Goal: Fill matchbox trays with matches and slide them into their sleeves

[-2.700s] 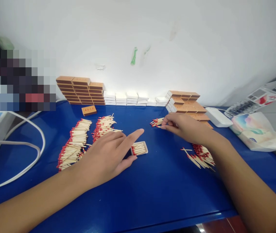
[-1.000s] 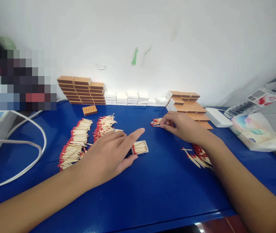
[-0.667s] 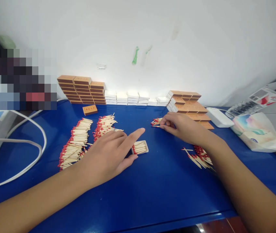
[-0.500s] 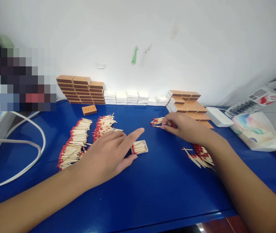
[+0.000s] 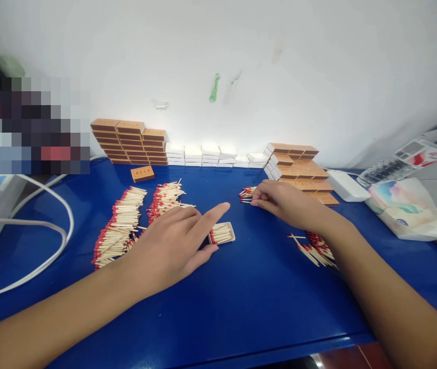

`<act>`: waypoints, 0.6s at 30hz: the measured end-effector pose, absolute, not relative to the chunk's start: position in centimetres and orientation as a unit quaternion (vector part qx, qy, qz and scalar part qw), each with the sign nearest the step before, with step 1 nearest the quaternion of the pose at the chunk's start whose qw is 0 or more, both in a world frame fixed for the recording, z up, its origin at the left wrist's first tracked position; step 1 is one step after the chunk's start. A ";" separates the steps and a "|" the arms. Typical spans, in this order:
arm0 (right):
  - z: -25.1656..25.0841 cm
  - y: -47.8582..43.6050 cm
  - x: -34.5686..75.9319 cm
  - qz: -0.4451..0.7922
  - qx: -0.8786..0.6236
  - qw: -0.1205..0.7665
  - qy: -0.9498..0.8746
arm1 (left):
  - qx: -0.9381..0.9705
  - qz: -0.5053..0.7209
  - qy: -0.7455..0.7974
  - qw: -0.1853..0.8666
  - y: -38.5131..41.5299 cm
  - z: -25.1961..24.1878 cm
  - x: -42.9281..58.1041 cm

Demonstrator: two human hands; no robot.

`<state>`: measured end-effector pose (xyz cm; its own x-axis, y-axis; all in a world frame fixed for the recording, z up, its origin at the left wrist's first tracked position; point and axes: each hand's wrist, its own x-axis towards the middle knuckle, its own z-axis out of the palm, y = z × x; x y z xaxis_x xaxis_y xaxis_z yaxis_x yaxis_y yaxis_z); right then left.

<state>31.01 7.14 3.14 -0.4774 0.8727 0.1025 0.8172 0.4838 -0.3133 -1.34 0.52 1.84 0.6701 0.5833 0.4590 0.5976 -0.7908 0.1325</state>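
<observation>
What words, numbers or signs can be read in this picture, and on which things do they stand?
No text is legible enough to quote.
Single orange matchbox: gold marks on its top, too blurred to read.
Right stack of orange matchboxes: faint print on the tops, too small to read.
Flat package at the far right: red and grey print, blurred.
Tissue pack: coloured pattern, no legible word.

On the blue table point(image 5: 241, 307), the small white cardboard tray of matches point(image 5: 221, 233) lies at centre, with the left hand point(image 5: 172, 246) touching it from seven o'clock. At one o'clock, a small bunch of red-tipped wooden matches point(image 5: 246, 193) lies at the right hand point(image 5: 283, 202). Two long match heaps point(image 5: 120, 225) lie at ten o'clock and a looser match heap point(image 5: 316, 248) at four. Against the wall at twelve, a row of white trays point(image 5: 211, 155) stands between the left brown matchbox stack point(image 5: 128, 143) and the right brown matchbox stack point(image 5: 297, 166).
</observation>
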 end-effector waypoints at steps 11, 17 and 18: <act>3.0 7.3 30.9 0.092 -0.502 0.123 -0.851 | -0.915 -0.242 -0.321 0.028 0.5 2.0 -1.3; 3.4 6.5 30.3 0.108 -0.493 0.138 -0.852 | -0.913 -0.243 -0.328 0.023 0.5 1.9 -1.3; 3.6 6.2 29.9 0.114 -0.490 0.140 -0.853 | -0.912 -0.244 -0.329 0.022 0.5 1.9 -1.3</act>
